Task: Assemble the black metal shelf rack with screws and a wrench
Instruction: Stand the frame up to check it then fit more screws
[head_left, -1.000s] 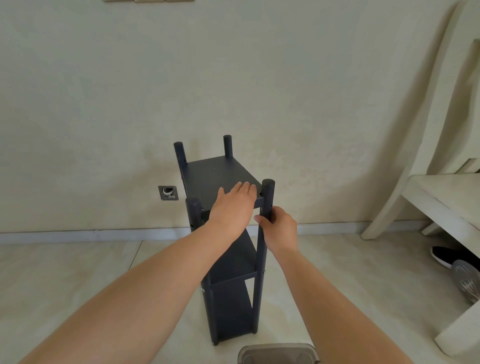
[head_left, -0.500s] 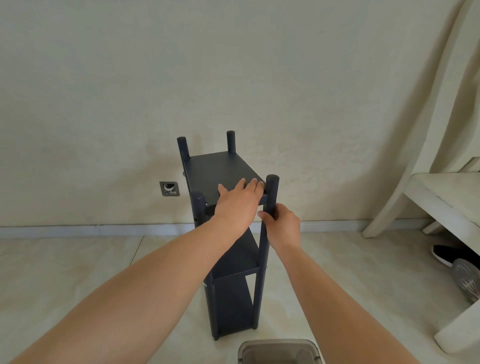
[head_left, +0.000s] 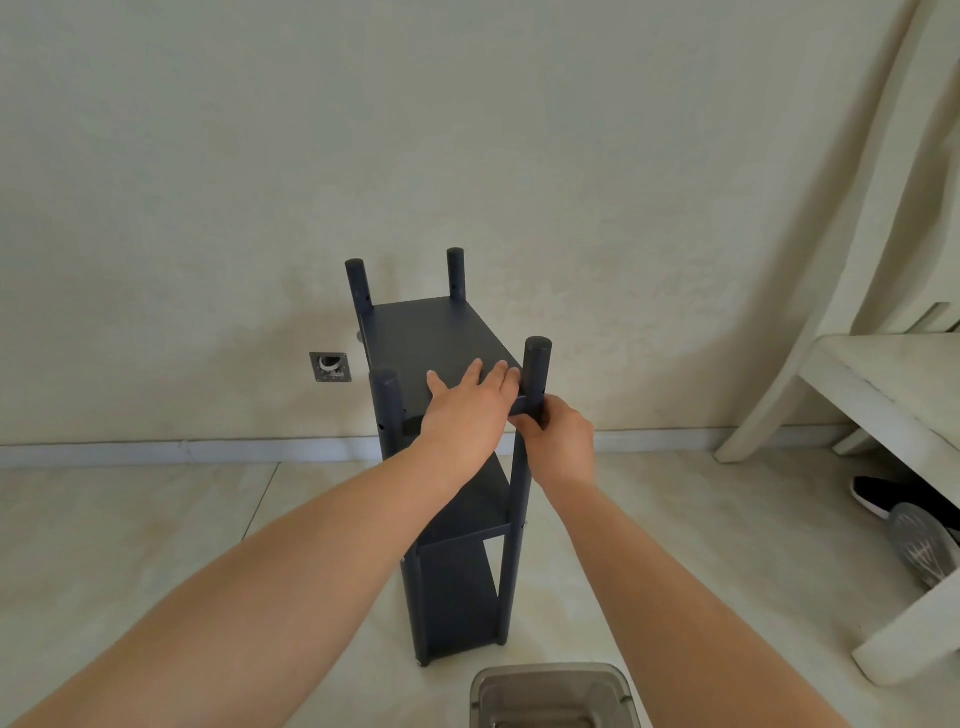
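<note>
Black metal made up the shelf rack (head_left: 447, 467), which stood upright on the pale floor (head_left: 156, 519), close to the wall (head_left: 467, 130). Its long way ran straight up and down, with four round posts poking up at the corners. Its long sides pointed away from the person, toward the wall.

The left hand (head_left: 467, 410) lay flat on the top shelf (head_left: 426, 343), fingers straight — likely pressing down to keep the rack from wobbling. The right hand (head_left: 558, 441) curled round the near right post (head_left: 536, 374), just under the shelf edge — maybe to steady that corner or work a screw there. No screw or wrench showed in that hand, so I could not tell.
</note>
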